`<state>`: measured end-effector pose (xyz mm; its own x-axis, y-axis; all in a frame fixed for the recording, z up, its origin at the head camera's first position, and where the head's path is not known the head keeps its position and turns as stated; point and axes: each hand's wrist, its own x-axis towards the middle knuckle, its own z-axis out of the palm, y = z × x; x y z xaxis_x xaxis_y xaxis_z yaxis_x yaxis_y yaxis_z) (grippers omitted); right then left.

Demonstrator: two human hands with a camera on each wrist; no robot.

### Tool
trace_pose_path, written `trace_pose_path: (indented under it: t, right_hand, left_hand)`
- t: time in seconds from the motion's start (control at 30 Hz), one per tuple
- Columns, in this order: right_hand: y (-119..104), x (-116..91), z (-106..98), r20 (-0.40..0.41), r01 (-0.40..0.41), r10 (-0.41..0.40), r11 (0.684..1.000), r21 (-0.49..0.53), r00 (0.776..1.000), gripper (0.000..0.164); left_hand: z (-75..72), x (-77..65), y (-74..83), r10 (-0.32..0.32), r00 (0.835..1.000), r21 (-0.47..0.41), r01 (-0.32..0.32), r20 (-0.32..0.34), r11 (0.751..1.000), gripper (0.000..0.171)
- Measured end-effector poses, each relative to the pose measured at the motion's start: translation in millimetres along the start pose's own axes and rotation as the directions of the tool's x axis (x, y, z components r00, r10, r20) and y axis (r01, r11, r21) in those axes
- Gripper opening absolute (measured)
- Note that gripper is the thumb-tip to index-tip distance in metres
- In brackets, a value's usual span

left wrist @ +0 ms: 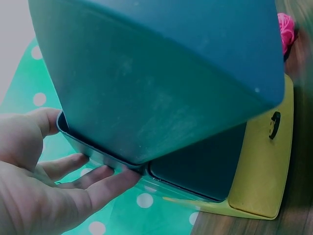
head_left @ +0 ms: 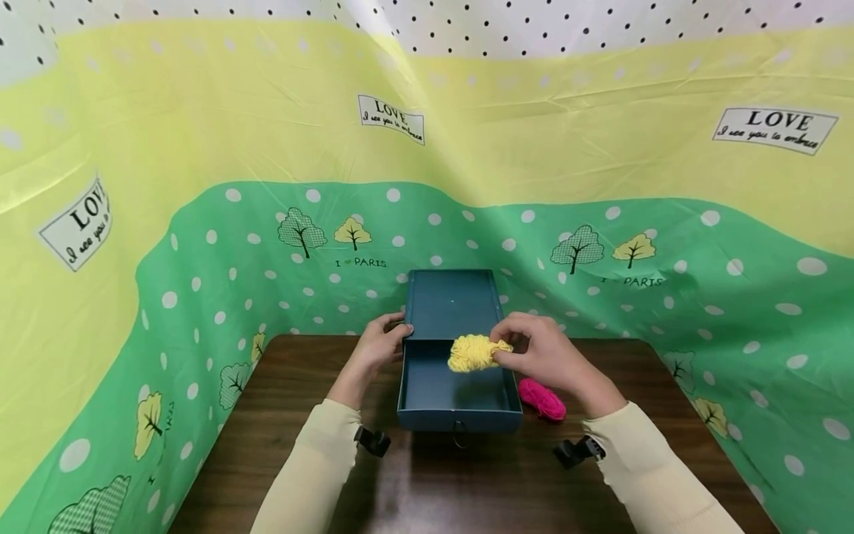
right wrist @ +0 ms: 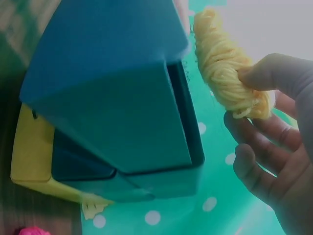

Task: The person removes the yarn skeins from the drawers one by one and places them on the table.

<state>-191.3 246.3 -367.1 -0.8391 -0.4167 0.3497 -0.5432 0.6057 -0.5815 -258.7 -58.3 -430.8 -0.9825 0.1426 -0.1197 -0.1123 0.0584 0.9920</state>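
Note:
A blue drawer box [head_left: 450,304] stands at the back of the table with its upper drawer [head_left: 460,420] pulled out toward me. My left hand [head_left: 382,343] holds the casing's left side, thumb by the front edge. Its fingers [left wrist: 110,188] lie along the outer wall in the left wrist view. Over the pulled-out drawer, my right hand [head_left: 543,354] pinches one end of a yellow yarn skein [head_left: 474,353] between thumb and fingers. The right wrist view shows the ring and little fingers [right wrist: 252,169] away from the skein.
A pink yarn skein [head_left: 543,400] lies on the dark wooden table [head_left: 460,489], right of the drawer. Under the drawer, a yellow front [left wrist: 259,161] with a black handle [left wrist: 275,125] shows. A patterned curtain [head_left: 467,163] hangs behind the table and along both sides.

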Motion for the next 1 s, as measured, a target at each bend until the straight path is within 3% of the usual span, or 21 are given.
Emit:
trace_pose_path:
  t: [0.2, 0.47, 0.8, 1.0]
  right_hand:
    - [12.3, -8.7, -6.9, -0.074, 0.005, -0.007, 1.0, -0.029, 0.997, 0.02]
    - [31.2, -23.9, -11.4, -0.158, -0.077, 0.068, 0.995, -0.056, 0.985, 0.017]
    - [55.5, -39.2, -12.9, -0.27, -0.133, 0.098, 0.985, -0.113, 0.958, 0.018]
    - [70.8, -46.0, -11.7, -0.291, -0.186, 0.148, 0.977, -0.107, 0.945, 0.015]
  left_hand:
    - [0.6, 0.0, -0.1, -0.001, 1.0, -0.013, 0.002, 0.015, 1.0, 0.058]
    - [0.8, 0.8, -0.8, -0.004, 1.0, -0.014, 0.004, 0.014, 1.0, 0.058]
    - [-0.9, 0.4, -2.5, 0.013, 1.0, 0.022, -0.013, 0.017, 1.0, 0.059]
    - [0.0, -0.1, -2.9, 0.014, 1.0, 0.031, -0.014, 0.006, 0.999, 0.058]
